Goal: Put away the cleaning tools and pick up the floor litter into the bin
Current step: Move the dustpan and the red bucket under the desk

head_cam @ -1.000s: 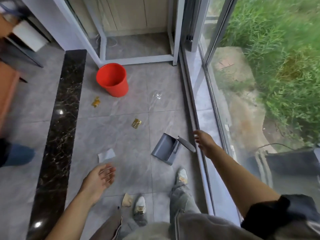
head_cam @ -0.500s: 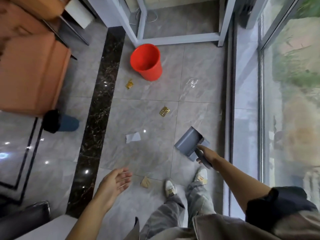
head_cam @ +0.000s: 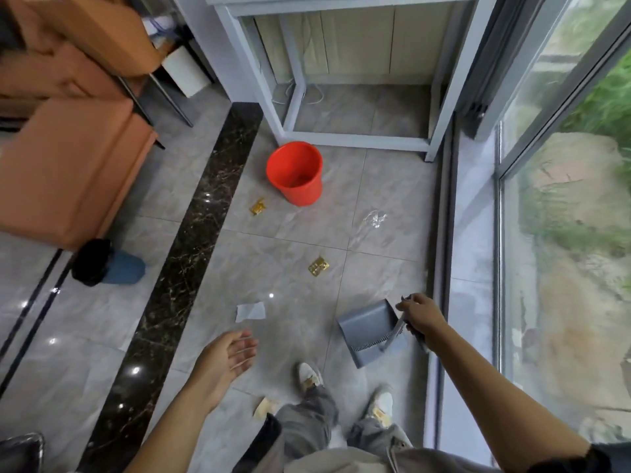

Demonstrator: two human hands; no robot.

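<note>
Right hand closed around the handle of the grey dustpan, fingers wrapped and pressed tight on it, pan tilted with its toothed back edge low and just beside the window track: probably gripped that way to lift the tool clear for storing. Left hand empty, palm up, fingers loosely spread, hanging over bare tile near the white paper scrap, likely kept free for gathering litter. Red bin upright and open-mouthed on the floor by the leg of the white frame, well apart from both hands, near enough to most of the scraps for short carries. One dustpan, one bin; no brush clearly visible, though something thin sticks out past the right fist and cannot be told apart from the handle. Litter counted: two gold wrappers, one just left of the bin and one mid-floor; one white paper scrap; one clear crumpled plastic piece to the right of the bin; one tan scrap beside the left shoe. Five pieces in all, none yet binned by the look of it.
</note>
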